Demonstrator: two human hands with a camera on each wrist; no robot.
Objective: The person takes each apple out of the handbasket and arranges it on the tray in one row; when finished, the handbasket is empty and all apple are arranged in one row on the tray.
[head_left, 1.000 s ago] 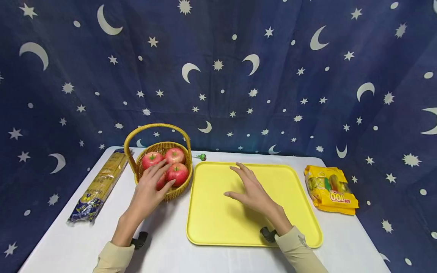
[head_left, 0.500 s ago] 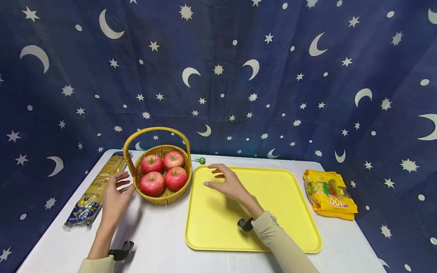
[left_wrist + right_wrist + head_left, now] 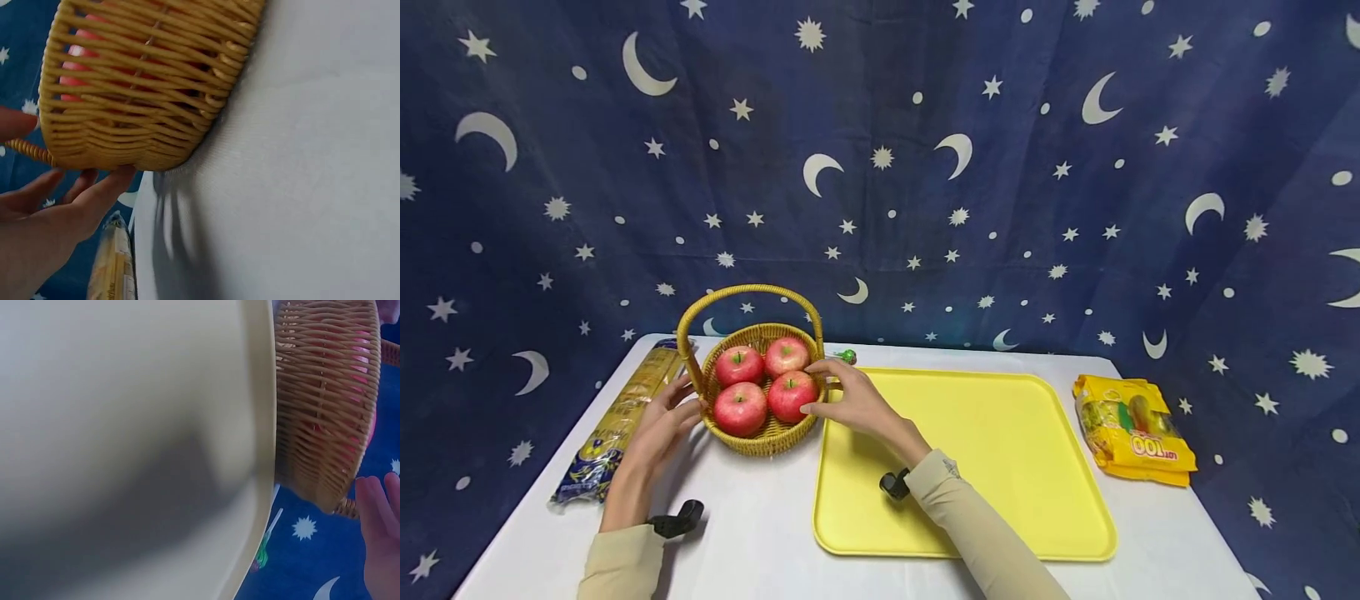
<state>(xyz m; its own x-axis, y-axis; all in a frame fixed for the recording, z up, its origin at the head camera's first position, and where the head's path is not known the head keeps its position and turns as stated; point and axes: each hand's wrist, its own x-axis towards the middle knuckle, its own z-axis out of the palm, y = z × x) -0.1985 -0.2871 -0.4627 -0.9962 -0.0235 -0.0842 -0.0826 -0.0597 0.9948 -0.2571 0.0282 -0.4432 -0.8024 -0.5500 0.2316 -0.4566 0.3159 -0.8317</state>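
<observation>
A wicker basket (image 3: 758,446) with a tall arched handle stands on the table's left half and holds several red apples (image 3: 741,409). My left hand (image 3: 655,433) is at its left side; in the left wrist view, fingertips (image 3: 119,181) touch the woven wall, with the thumb near the rim. My right hand (image 3: 859,406) reaches over the tray's left edge to the basket's right rim, thumb close to the front right apple. The right wrist view shows its fingers (image 3: 374,506) straight beside the handle's base; contact there is unclear.
A yellow tray (image 3: 970,467) lies right of the basket, close to it. A long pack of spaghetti (image 3: 625,412) lies at left. A yellow snack bag (image 3: 1135,429) lies at right. A green-wrapped lollipop (image 3: 847,357) sits behind the tray's left corner.
My left hand moved from over the apples to the basket's left side. My right hand went left from above the tray to the basket's right rim. The basket stays in place.
</observation>
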